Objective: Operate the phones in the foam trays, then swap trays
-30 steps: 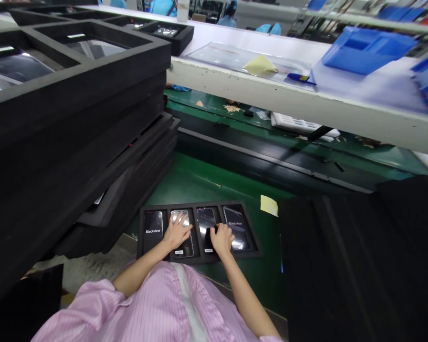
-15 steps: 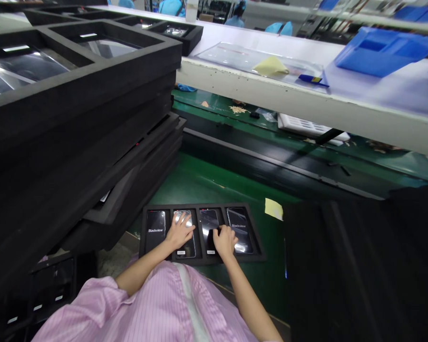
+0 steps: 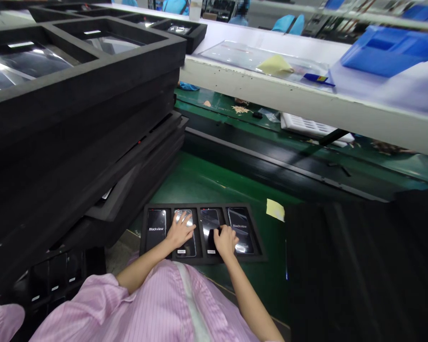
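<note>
"What's biggest?"

"The stack of black foam trays at left, cut off by the view's edge; glossy panels lie in its top compartments, blurred by glare; a dark pile fills the lower right, too black to make out."

"And the blue bin?"

"On the white shelf; its contents don't show."

"Nearer the person?"

"A four-slot foam tray on the green bench, one phone per slot; the leftmost phone and the rightmost phone show 'Blackview' (the lettering is quite readable); the second phone and the third phone have dark screens, each with a white label at its near end."

"The hands?"

"The left hand lies across the second phone, fingers spread wide, hiding its middle; the right hand is bent over the divider between third and rightmost, fingers curled; whether they grip anything, I can't tell."
</note>
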Demonstrator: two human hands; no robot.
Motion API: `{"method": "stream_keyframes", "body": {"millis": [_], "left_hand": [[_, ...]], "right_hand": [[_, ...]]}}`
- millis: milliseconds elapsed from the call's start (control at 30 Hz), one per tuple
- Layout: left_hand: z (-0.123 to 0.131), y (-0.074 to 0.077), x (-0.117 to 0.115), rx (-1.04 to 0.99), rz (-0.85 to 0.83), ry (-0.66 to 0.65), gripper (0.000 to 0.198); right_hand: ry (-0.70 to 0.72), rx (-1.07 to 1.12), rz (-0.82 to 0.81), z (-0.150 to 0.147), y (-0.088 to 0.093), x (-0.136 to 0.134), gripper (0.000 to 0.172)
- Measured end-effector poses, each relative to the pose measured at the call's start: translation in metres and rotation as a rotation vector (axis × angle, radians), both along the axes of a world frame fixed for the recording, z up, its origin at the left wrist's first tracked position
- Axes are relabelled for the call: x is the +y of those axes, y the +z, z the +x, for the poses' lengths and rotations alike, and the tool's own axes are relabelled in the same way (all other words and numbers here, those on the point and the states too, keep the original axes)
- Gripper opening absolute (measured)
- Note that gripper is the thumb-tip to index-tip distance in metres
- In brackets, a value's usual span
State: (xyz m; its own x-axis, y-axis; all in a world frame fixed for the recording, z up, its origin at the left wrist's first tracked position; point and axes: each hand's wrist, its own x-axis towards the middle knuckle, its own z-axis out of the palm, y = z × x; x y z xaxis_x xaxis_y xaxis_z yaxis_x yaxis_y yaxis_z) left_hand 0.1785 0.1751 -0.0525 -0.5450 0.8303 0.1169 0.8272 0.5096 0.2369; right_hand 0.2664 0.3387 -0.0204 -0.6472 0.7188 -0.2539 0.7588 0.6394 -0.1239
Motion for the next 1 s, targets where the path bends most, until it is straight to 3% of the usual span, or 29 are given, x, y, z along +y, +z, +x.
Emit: {"method": "stream_keyframes", "body": {"millis": [267, 633, 1000], "left_hand": [[0.001, 0.002, 0.000, -0.021, -0.003, -0.018, 0.029], [0.008, 0.005, -0.006, 0.023, -0.026, 0.000, 0.027], [0.009, 0.002, -0.006, 0.024, 0.019, -0.008, 0.026]], "right_hand": [[0.021, -0.034, 0.014, 0.003, -0.001, 0.001, 0.025], [0.153, -0.075, 0.007, 0.009, 0.003, 0.001, 0.045], [0.167, -0.080, 0.022, 0.013, -0.007, 0.008, 0.046]]}}
